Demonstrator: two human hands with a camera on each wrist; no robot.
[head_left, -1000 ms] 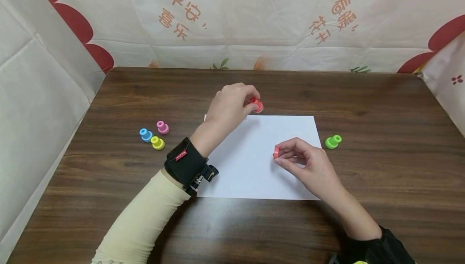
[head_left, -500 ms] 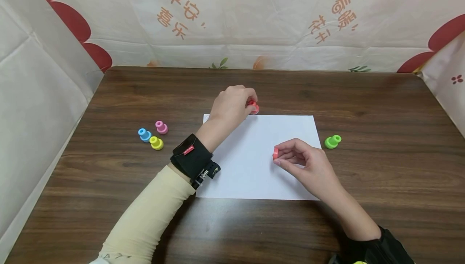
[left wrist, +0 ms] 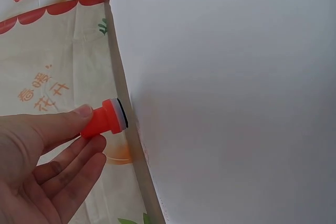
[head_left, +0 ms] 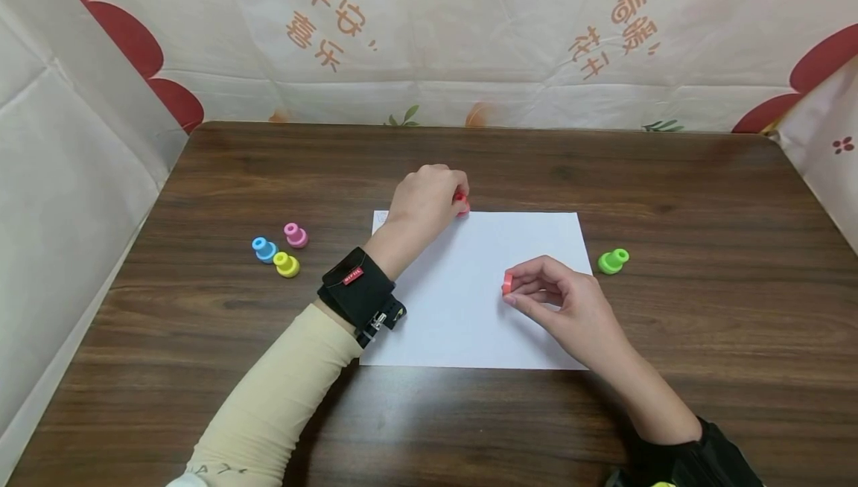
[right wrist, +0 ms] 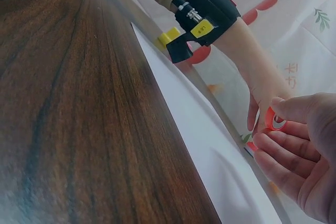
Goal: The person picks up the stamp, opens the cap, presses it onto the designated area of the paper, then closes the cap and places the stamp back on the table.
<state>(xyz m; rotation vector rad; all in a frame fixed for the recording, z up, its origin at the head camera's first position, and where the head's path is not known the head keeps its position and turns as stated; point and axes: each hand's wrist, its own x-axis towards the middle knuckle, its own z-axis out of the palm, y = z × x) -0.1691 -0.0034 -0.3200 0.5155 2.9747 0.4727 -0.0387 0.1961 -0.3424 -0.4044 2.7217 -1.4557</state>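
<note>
In the head view my left hand [head_left: 425, 204] pinches a red stamp [head_left: 462, 205] at the far edge of a white sheet of paper [head_left: 456, 323]. The left wrist view shows the stamp [left wrist: 105, 119] between thumb and fingers, its pale, dark-rimmed face turned to the sheet; whether it touches the paper I cannot tell. Faint marks [left wrist: 143, 142] run along that edge of the sheet. Over the sheet's right half my right hand [head_left: 566, 301] pinches a small red cap [head_left: 507, 284]. The right wrist view shows this cap [right wrist: 271, 120] as a hollow ring-like piece.
Blue [head_left: 264, 249], pink [head_left: 296, 235] and yellow [head_left: 286, 264] stamps lie grouped left of the paper. A green stamp [head_left: 613, 261] lies beyond its right edge. The brown wooden table [head_left: 724, 308] ends at a printed cloth [head_left: 429, 40] behind.
My left hand, with the red stamp, has moved a little left and nearer to me, onto the paper's far edge. The right hand holds the cap almost still.
</note>
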